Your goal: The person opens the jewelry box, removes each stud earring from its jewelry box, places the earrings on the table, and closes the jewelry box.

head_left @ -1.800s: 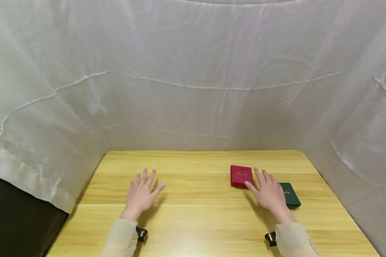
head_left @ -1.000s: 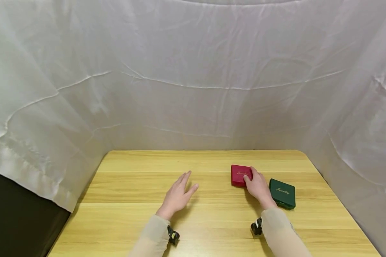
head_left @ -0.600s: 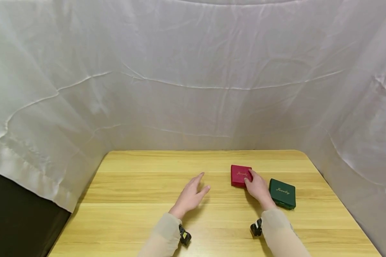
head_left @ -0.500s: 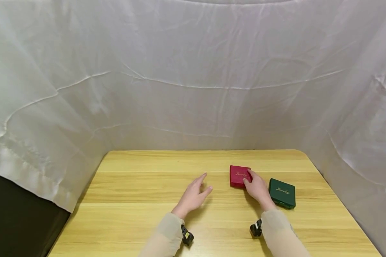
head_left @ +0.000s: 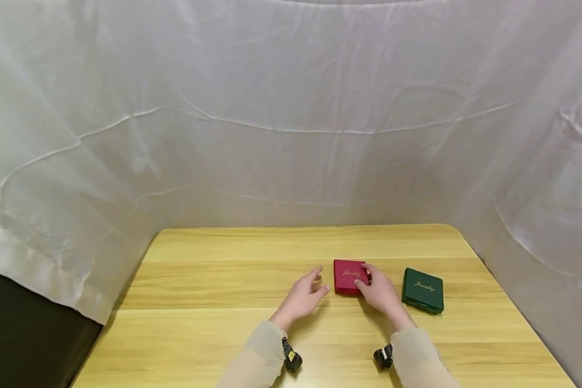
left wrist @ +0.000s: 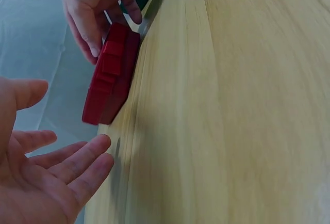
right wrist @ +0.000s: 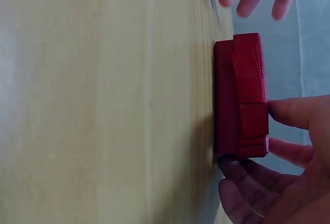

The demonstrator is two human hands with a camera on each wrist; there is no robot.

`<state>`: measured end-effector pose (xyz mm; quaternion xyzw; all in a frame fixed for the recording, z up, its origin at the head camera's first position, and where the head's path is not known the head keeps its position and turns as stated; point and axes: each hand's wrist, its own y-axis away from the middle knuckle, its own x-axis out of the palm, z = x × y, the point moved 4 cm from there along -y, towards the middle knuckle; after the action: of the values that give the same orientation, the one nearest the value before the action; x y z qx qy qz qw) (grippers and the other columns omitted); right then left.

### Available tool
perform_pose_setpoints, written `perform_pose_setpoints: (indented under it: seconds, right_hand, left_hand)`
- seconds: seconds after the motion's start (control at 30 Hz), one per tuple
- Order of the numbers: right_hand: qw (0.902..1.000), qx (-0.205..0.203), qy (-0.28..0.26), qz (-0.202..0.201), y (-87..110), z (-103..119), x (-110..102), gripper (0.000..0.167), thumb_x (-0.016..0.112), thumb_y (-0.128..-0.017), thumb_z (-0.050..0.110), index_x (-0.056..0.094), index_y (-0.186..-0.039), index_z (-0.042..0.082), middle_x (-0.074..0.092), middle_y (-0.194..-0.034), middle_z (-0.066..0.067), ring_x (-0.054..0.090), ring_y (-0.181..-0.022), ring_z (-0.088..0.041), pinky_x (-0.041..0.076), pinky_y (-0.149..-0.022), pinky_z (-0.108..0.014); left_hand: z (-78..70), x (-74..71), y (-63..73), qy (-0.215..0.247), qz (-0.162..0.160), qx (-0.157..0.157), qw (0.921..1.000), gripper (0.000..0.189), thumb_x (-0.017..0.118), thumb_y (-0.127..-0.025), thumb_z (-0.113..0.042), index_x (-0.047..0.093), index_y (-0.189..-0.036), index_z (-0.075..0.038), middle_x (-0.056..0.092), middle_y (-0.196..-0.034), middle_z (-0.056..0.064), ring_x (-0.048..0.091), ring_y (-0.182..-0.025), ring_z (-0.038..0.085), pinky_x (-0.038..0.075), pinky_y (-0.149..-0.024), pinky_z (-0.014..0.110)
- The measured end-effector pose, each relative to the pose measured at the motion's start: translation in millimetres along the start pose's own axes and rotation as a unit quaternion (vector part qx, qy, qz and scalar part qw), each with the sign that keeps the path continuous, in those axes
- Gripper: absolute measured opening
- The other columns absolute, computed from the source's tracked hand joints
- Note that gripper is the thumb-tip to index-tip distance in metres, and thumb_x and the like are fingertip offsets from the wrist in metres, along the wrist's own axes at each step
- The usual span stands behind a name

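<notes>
A square red jewelry box (head_left: 347, 274), gold lettering on its lid, lies right of the middle of the wooden table. My right hand (head_left: 381, 293) holds it by its right end: in the right wrist view the thumb presses the lid of the box (right wrist: 252, 118) and the other fingers curl at its end and lower edge. A red ribbon bow shows on its near side. My left hand (head_left: 302, 298) is just left of the box, fingers spread and holding nothing; the left wrist view shows a gap between its fingertips and the box (left wrist: 113, 74).
A green jewelry box (head_left: 422, 291) with similar lettering lies to the right, beyond my right hand. The wooden table (head_left: 213, 339) is bordered by pale hanging cloth (head_left: 281, 161) at the back and sides. Dark material (head_left: 29, 328) shows at the lower left.
My right hand has reached the red box, taken hold of it and moved it left and nearer. The left hand has come from the left toward it. The green box shifted slightly early on.
</notes>
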<state>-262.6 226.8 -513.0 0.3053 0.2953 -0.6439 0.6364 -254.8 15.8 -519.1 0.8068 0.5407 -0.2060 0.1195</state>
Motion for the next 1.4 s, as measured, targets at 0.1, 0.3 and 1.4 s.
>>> perform_pose_setpoints:
  seconds: [0.1, 0.3, 1.4]
  right_hand:
    - [1.0000, -0.004, -0.003, 0.007, 4.5, 7.3, 2.6, 0.054, 0.065, -0.094, 0.019, 0.047, -0.140, -0.002, 0.060, -0.120, -0.026, 0.061, -0.102, -0.035, 0.051, -0.084, -0.051]
    - [0.9995, 0.000, -0.020, 0.024, 12.7, 18.9, 9.6, 0.053, 0.067, -0.093, 0.017, 0.048, -0.139, -0.001, 0.064, -0.113, -0.020, 0.063, -0.095, -0.028, 0.054, -0.077, -0.043]
    - [0.9901, -0.096, -0.063, 0.081, 50.7, 76.4, 57.6, 0.050, 0.074, -0.087, 0.012, 0.054, -0.130, -0.002, 0.064, -0.104, -0.013, 0.059, -0.083, -0.016, 0.053, -0.070, -0.031]
  left_hand:
    - [-0.7, 2.4, -0.9, 0.001, 0.008, -0.004, 1.0000, 0.062, 0.057, -0.099, -0.027, 0.034, -0.150, 0.000, 0.050, -0.138, 0.025, 0.059, -0.116, 0.034, 0.049, -0.097, 0.044]
    - [-3.2, 5.9, -0.5, 0.000, 0.021, -0.017, 0.9996, 0.062, 0.056, -0.100, -0.027, 0.033, -0.151, 0.000, 0.056, -0.133, 0.023, 0.060, -0.115, 0.033, 0.046, -0.100, 0.045]
    - [20.2, -52.1, 55.8, -0.013, 0.026, -0.022, 0.9993, 0.069, 0.075, -0.082, -0.002, 0.042, -0.141, 0.009, 0.060, -0.101, 0.012, 0.060, -0.080, 0.017, 0.054, -0.069, 0.026]
